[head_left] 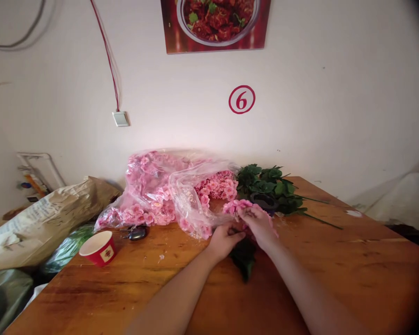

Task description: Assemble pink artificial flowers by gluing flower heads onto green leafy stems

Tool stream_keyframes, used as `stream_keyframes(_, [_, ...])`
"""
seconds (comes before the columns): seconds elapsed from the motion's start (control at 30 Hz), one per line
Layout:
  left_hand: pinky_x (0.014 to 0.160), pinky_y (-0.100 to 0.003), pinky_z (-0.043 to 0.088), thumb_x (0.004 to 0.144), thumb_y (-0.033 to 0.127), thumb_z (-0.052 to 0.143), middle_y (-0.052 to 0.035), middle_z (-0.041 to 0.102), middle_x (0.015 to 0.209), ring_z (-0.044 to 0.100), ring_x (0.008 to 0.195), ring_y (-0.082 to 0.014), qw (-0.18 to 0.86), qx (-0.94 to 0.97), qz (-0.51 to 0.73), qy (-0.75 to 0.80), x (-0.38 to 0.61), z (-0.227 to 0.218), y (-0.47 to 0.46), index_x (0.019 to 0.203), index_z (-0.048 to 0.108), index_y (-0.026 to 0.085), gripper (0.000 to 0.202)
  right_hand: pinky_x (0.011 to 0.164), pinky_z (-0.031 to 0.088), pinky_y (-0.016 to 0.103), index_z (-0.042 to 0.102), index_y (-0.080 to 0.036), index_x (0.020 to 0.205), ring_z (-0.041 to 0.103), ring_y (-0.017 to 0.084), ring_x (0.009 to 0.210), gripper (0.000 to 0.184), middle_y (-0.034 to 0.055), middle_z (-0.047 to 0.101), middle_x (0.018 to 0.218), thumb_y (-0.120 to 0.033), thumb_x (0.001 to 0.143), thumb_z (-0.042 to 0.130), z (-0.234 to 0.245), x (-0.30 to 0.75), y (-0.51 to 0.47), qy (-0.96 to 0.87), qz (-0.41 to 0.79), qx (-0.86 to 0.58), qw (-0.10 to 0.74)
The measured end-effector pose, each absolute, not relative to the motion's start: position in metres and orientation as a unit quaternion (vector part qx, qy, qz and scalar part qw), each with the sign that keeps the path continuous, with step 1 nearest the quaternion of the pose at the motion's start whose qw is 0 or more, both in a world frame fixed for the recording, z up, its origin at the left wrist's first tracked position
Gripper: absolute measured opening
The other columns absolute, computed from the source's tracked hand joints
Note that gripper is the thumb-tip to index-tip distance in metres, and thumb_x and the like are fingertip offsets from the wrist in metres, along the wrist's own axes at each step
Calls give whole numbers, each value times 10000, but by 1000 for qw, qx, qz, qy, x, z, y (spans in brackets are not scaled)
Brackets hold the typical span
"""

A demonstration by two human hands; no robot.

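Note:
My left hand (pixel 223 239) and my right hand (pixel 256 223) meet at the middle of a wooden table (pixel 335 265). Both are closed on an artificial flower sprig (pixel 244 258) with dark green leaves that hang toward me. Pink blossoms (pixel 235 205) sit at the sprig's top, just beyond my right hand's fingers. A clear plastic bag (pixel 181 190) full of loose pink blossoms lies open right behind my left hand. A pile of green leafy stems (pixel 268 184) lies behind my right hand.
A red paper cup (pixel 99 248) stands near the table's left edge, with a small dark object (pixel 137 232) beside it. A tan sack (pixel 38 218) leans left of the table. The wall carries a red "6" (pixel 241 99) and a food poster (pixel 214 23).

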State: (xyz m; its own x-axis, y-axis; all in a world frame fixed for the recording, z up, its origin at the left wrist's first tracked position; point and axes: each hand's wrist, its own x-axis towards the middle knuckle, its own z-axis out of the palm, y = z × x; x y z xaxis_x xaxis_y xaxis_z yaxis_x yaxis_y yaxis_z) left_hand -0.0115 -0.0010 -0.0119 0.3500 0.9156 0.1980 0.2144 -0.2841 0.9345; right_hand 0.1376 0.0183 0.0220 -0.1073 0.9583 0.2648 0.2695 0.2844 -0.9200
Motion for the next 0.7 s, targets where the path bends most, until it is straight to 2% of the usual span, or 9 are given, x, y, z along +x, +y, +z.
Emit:
stream_keyframes(0.07, [475,-221,336,794,423,626,45,512,551,448,477,-96,493,656,426,380,-10,-12,0,972,606,136,338,711,468,331,592,-223,741,582,216,762,395,50,625,771,-618,755,588,15,138,18,-650,303,-482,503])
stream_keyframes(0.13, [464,-218,306,818,468,596,55,478,506,422,456,-90,499,653,436,368,-9,-12,1,894,594,141,336,672,467,321,612,-218,711,576,209,722,360,44,622,740,-576,751,618,12,138,19,-664,288,-475,501])
stream_keyframes(0.23, [454,-219,280,871,542,484,58,445,479,413,434,-88,492,644,451,374,-8,-12,3,805,558,150,404,624,458,308,621,-208,679,568,197,679,354,34,609,698,-539,797,575,13,140,19,-683,311,-471,464])
stream_keyframes(0.33, [442,-218,273,886,558,439,61,438,475,396,416,-87,486,633,461,388,-9,-11,3,796,545,157,425,661,465,314,625,-198,694,585,204,718,311,36,624,723,-472,824,551,14,139,18,-689,310,-457,469])
stream_keyframes(0.43, [460,-222,300,908,510,419,42,478,491,409,440,-97,444,656,462,398,-11,-10,3,774,556,159,400,746,483,340,652,-200,824,620,227,810,205,47,671,831,-397,790,601,9,133,18,-686,346,-420,482])
stream_keyframes(0.5, [501,-227,337,924,438,416,17,527,542,462,503,-112,383,698,455,399,-13,-9,2,744,570,159,367,772,491,354,656,-202,878,635,240,841,212,54,693,875,-382,772,625,4,128,19,-671,390,-404,484])
stream_keyframes(0.6, [548,-231,361,925,339,426,-11,588,634,500,579,-125,294,751,431,404,-15,-7,0,743,596,159,307,777,495,368,665,-193,865,642,251,834,228,61,708,875,-393,755,652,-1,123,18,-633,412,-403,517])
stream_keyframes(0.7, [575,-233,374,930,295,419,-21,627,694,523,611,-131,259,769,418,408,-16,-4,-1,790,618,161,279,770,494,372,679,-178,817,643,259,817,251,64,714,835,-416,737,682,3,121,15,-598,436,-394,545])
